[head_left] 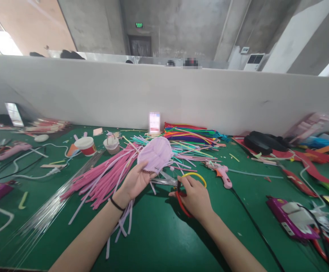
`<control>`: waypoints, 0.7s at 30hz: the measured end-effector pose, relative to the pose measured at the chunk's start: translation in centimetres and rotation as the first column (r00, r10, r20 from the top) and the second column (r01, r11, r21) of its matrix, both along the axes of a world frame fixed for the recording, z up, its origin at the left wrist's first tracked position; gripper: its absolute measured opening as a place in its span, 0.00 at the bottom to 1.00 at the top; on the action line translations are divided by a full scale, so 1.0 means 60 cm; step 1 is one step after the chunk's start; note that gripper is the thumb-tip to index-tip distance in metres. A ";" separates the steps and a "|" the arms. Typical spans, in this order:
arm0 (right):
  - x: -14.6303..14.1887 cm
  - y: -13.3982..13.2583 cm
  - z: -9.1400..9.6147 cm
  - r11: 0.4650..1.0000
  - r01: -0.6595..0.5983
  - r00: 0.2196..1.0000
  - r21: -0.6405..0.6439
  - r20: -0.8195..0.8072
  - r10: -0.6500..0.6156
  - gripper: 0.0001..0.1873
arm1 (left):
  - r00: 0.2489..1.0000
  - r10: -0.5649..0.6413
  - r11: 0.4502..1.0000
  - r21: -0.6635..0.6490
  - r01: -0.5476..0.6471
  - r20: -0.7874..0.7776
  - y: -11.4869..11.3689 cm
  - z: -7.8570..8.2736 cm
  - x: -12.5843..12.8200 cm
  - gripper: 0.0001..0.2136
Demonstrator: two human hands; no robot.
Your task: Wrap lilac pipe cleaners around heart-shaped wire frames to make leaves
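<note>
My left hand (pixel 137 181) grips the lower edge of a rounded lilac fuzzy piece (pixel 156 154), which looks built from pipe cleaners laid side by side. In my right hand (pixel 194 194) are scissors (pixel 166 181) with a yellow and a red handle loop. The blades are parted and point left, close to the lower right edge of the lilac piece; whether they touch it I cannot tell. Beneath and behind my left hand lies a spread of pink pipe cleaners (pixel 96 179), with lilac ones (pixel 128 217) among them.
Right of the scissors lies a pink glue gun (pixel 223 174) with its black cord. A purple power strip (pixel 291 219) sits at the right. Clear thin rods (pixel 59 200), a paper cup (pixel 85 145) and a small bucket (pixel 111 143) are on the left. A lit phone (pixel 154 122) leans against the partition (pixel 110 94).
</note>
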State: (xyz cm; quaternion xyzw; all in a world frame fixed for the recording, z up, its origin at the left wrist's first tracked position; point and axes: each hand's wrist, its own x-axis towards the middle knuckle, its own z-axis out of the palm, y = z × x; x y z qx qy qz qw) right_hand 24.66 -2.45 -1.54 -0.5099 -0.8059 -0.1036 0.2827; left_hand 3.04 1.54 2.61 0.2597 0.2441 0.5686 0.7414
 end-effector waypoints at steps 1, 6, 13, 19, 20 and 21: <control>0.000 0.000 0.000 1.000 0.002 1.000 -0.018 -0.015 -0.002 0.19 | 1.000 -0.002 1.000 -0.002 0.002 0.000 0.001 0.000 0.000 0.13; -0.001 -0.003 0.002 0.999 0.009 0.999 -0.031 -0.052 -0.011 0.18 | 1.000 0.028 0.999 -0.019 -0.028 0.006 0.002 -0.002 0.002 0.12; -0.005 -0.005 -0.005 0.998 0.045 0.998 0.038 -0.049 -0.043 0.17 | 0.993 0.110 0.989 -0.103 -0.106 0.037 0.000 -0.001 0.005 0.14; -0.008 -0.007 -0.005 0.997 0.036 0.999 0.061 -0.011 -0.035 0.16 | 0.994 0.109 0.988 -0.109 -0.106 0.021 0.002 -0.003 0.005 0.15; -0.008 -0.007 -0.005 0.998 0.035 0.999 0.059 -0.010 -0.035 0.16 | 0.994 0.107 0.989 -0.108 -0.104 0.021 0.002 -0.003 0.005 0.15; -0.008 -0.007 -0.005 0.998 0.035 0.999 0.055 -0.009 -0.035 0.16 | 0.994 0.110 0.988 -0.110 -0.107 0.022 0.003 -0.003 0.005 0.15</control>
